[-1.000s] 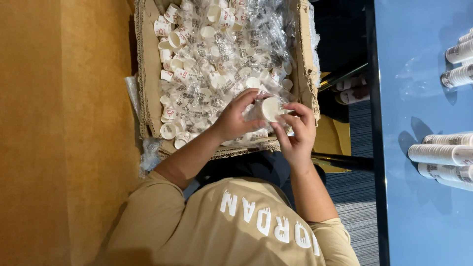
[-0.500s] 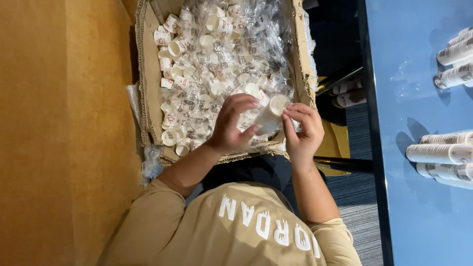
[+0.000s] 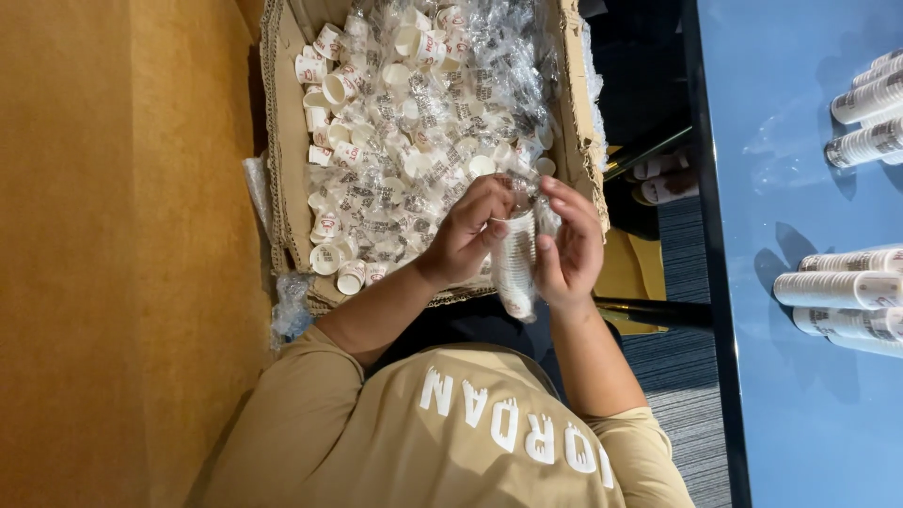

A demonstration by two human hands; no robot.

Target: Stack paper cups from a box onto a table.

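Wrapped sleeve of small paper cups [image 3: 516, 268] sits pinched between both hands at the carton's [image 3: 280, 141] six-o'clock edge. Left hand [image 3: 470, 233] grips it from nine o'clock, right hand [image 3: 569, 246] from three. Stacked cup sleeves [image 3: 842, 290] lie on the blue tabletop [image 3: 800, 395].

You hold a short stack of small white paper cups in a clear plastic sleeve [image 3: 515, 268] between both hands, over the near edge of the open box. The stack lies nearly lengthwise toward your body, its crinkled wrapper loose at the far end.
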